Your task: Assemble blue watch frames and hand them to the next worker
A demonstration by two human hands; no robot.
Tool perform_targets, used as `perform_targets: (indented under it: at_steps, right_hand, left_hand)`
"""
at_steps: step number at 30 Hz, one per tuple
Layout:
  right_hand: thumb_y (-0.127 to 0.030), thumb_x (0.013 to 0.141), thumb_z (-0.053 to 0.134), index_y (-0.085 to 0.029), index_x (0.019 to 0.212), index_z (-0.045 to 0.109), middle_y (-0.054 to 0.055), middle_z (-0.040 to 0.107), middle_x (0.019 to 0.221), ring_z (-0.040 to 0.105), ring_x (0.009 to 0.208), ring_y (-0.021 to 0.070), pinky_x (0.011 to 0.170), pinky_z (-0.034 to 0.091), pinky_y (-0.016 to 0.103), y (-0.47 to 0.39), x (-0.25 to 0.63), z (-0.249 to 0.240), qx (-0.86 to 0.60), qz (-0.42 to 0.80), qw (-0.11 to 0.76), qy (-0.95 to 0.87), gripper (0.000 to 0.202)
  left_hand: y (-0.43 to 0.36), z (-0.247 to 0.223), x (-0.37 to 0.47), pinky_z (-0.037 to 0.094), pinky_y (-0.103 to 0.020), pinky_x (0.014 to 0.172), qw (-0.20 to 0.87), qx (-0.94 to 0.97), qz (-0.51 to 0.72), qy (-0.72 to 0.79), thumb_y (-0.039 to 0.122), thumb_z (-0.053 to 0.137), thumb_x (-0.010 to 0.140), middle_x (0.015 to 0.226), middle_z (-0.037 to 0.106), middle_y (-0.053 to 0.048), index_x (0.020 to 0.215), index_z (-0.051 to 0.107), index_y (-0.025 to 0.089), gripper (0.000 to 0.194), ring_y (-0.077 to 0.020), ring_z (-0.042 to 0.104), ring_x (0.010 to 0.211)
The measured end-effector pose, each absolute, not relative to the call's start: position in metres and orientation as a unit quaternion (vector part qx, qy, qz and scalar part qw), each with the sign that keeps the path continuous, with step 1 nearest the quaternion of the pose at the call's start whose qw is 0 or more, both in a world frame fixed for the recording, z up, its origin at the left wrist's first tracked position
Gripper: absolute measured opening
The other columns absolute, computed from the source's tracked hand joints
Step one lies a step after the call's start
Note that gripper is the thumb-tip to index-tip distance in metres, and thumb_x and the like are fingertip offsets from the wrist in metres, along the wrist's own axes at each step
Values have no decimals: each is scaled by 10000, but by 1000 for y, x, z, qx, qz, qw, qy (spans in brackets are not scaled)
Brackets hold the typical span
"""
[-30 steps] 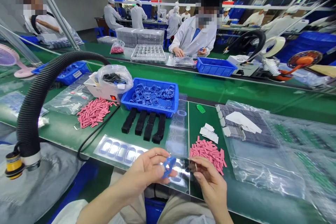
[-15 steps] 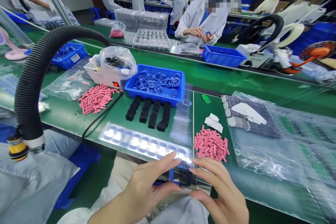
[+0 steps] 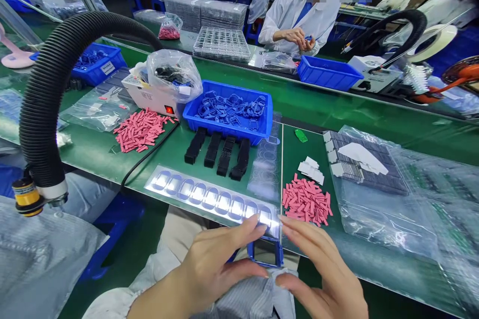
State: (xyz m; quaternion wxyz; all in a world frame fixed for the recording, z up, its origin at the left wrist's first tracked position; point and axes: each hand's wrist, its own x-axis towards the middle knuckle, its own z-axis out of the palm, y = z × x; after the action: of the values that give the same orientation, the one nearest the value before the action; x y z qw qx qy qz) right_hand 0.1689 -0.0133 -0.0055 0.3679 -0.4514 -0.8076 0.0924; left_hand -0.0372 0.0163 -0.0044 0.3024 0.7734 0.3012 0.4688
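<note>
A small blue plastic frame with a rectangular opening sits between my two hands, just off the table's front edge. My left hand has its fingers at the frame's upper side and its thumb at the lower side. Opposite it, my right hand curls about the right end in the same way. Both hands appear to grip the frame by its edges, though the exact contact is partly hidden. Just beyond the fingertips lies a clear sheet with a row of rounded-rectangle pieces.
Pink strips lie in a right pile and a left pile. Black stacked parts stand before a blue bin of blue frames. A black hose arches at left. Grey parts lie on plastic at right. A co-worker sits opposite.
My hands have shifted slightly right in the picture, and the frame between them shows more clearly, with its opening visible. The whole view has tilted a little downward.
</note>
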Motion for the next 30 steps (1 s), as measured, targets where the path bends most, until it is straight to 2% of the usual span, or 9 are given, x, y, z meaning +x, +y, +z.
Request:
perform_targets:
  at_steps: [3,5,8,11,14,17,20,26,30]
  right_hand:
    - [-313,894,571,-187,1139,589,94,630,1125,588,1057,197,897,493,285,-10,169,-1,-441,99,354,-819,276]
    - [-339,902,553,-189,1104,594,88,647,1080,605,1026,188,873,509,274,-9,165,1,-442,122,368,-808,255]
    - [-379,917,514,-203,1098,582,83,656,1051,623,998,183,839,531,275,-11,154,3,-454,167,406,-775,261]
    - [-421,904,522,-218,1081,589,79,661,1057,639,986,184,812,541,273,-10,148,4,-460,183,413,-765,278]
    - [-480,889,520,-241,1070,602,71,668,1104,642,1012,196,826,541,301,5,163,-1,-484,163,382,-770,311]
    - [-513,884,505,-239,1100,600,76,673,1102,630,1029,219,855,523,365,45,203,-17,-614,66,315,-720,362]
    - [-565,836,528,-158,1075,631,164,655,1071,608,1008,311,844,486,478,95,248,-37,-678,34,264,-685,483]
    - [-516,747,655,-154,811,677,128,676,854,629,840,289,796,483,443,146,282,-53,-669,52,193,-716,368]
    - [-506,827,573,-141,941,638,153,673,957,610,952,310,842,475,479,126,262,-32,-630,61,210,-745,387]
  left_hand:
    - [14,-8,-37,573,-241,846,341,747,485,300,155,777,686,1089,743,-80,1436,315,317,896,-201,729,912]
    - [12,-10,-34,566,-233,862,405,688,504,328,172,822,623,1099,743,-40,1364,439,362,856,-196,724,929]
    - [9,-13,-26,546,-201,879,531,569,522,348,262,820,631,1085,750,-11,1159,653,357,561,-183,707,978]
    - [5,-19,-19,523,-218,918,633,460,539,311,348,733,738,1102,743,-23,1051,718,326,314,-188,674,1052]
    - [2,-22,-19,529,-239,903,710,359,525,303,387,711,753,1046,759,-33,1051,716,313,307,-196,681,1030]
    - [0,-19,-23,547,-240,842,756,241,513,329,427,746,697,953,771,-23,990,738,289,324,-197,704,947]
    - [-2,-14,-29,529,-195,830,799,147,475,337,412,777,663,927,770,-5,978,746,281,342,-160,702,927]
    - [-9,-15,-37,528,-175,796,849,92,423,303,388,818,599,903,769,-12,925,762,247,360,-140,706,897]
    - [-7,-16,-35,500,-216,890,863,114,381,312,453,799,607,1114,730,-51,916,768,239,377,-181,663,1054]
